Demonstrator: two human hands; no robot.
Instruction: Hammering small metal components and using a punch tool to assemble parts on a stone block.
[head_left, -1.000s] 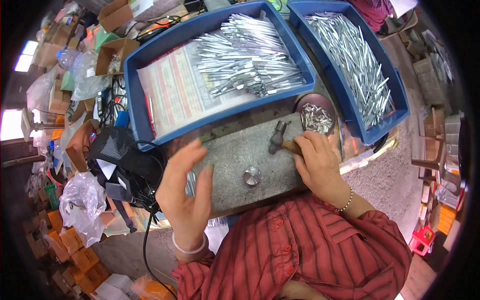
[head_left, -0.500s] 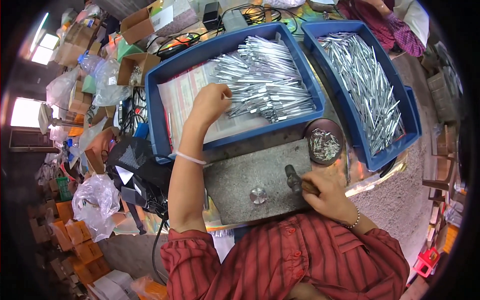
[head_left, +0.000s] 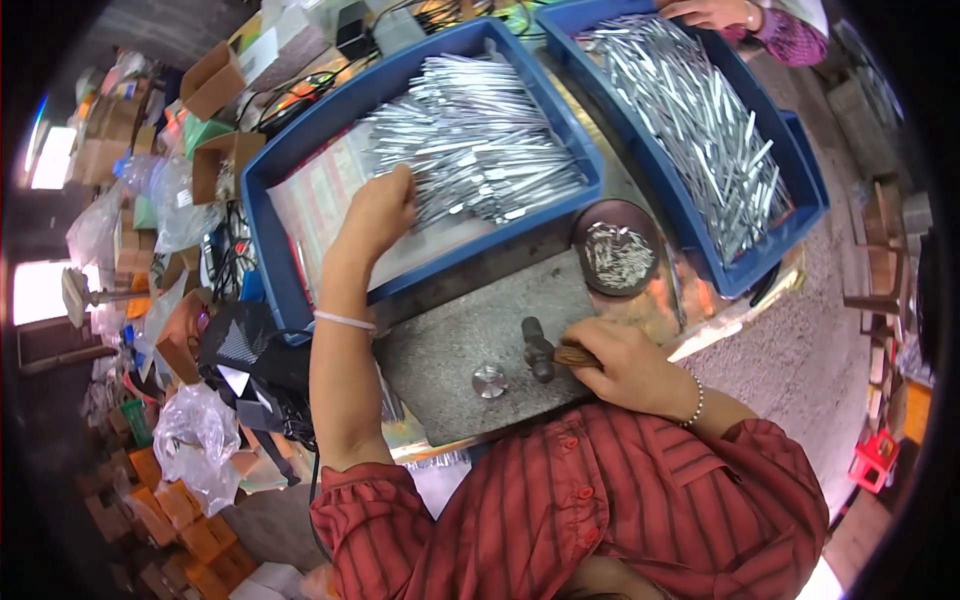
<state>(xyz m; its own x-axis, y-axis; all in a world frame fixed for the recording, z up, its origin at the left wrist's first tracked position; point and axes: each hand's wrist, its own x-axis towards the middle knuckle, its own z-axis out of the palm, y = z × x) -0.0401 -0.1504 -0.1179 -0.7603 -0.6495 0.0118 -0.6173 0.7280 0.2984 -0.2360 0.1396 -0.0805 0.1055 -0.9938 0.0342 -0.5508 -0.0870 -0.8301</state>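
My left hand reaches into the left blue tray and rests on the pile of shiny metal strips, fingers curled over them; whether it grips one I cannot tell. My right hand is closed around the wooden handle of a small hammer, whose dark head lies on the grey metal work plate. A small round metal die sits on the plate just left of the hammer head. A dark round dish of small metal pins stands beyond my right hand.
A second blue tray full of metal strips sits at the right, with another person's hand at its far end. Cardboard boxes, plastic bags and cables crowd the left side.
My left hand went from the work plate up into the left tray and now lies on the strips. My right hand with the hammer stayed low on the plate.
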